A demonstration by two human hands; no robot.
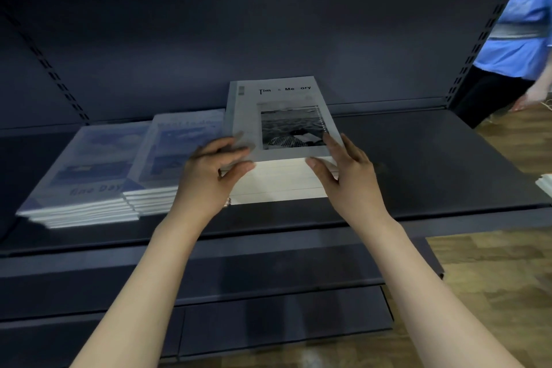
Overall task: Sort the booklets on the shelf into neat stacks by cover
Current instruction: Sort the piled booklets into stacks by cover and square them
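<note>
Three stacks of booklets lie on the dark shelf (418, 164). At the left is a blue "Fine Day" stack (86, 176), beside it a second blue-covered stack (176, 152), and to the right a taller stack (283, 185) topped by a grey "Time & Memory" booklet (277, 107) with a black-and-white photo. My left hand (209, 176) pinches the top booklet's front left corner, fingers on the cover and thumb under its edge. My right hand (349, 176) pinches its front right corner the same way.
A person in a blue shirt (519, 39) stands past the shelf's right end. The corner of more white booklets (545, 185) shows at the right edge. A lower shelf (268, 323) juts out below, over a wooden floor (493, 293).
</note>
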